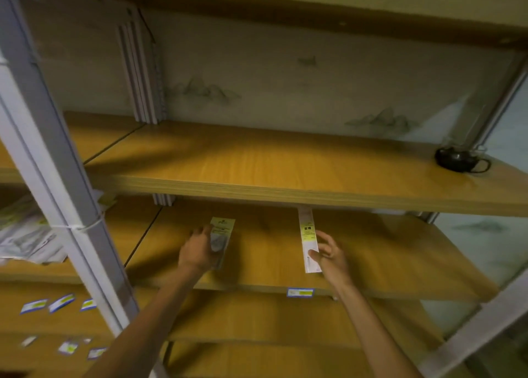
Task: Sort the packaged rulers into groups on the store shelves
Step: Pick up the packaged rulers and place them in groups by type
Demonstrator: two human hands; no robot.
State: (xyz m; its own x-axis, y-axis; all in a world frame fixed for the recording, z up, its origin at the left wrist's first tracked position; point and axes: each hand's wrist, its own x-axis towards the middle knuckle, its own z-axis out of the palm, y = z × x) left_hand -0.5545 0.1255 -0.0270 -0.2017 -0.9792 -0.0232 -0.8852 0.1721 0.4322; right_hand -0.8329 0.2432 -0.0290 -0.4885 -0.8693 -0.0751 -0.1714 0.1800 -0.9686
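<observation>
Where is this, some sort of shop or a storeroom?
Most likely a shop. Long wood-grain shelves on grey metal uprights carry blue-and-white price tags on their front edges. The left hand grips a yellow-topped packet, and the right hand pinches a narrow white packet.

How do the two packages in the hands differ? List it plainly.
The left package is shorter and wider; the right package is long and narrow. The left package looks grey below a yellow-green top; the right package is mostly white with a yellow label. The left hand grips one, the right hand pinches the other. Both lie on the same shelf.
</observation>
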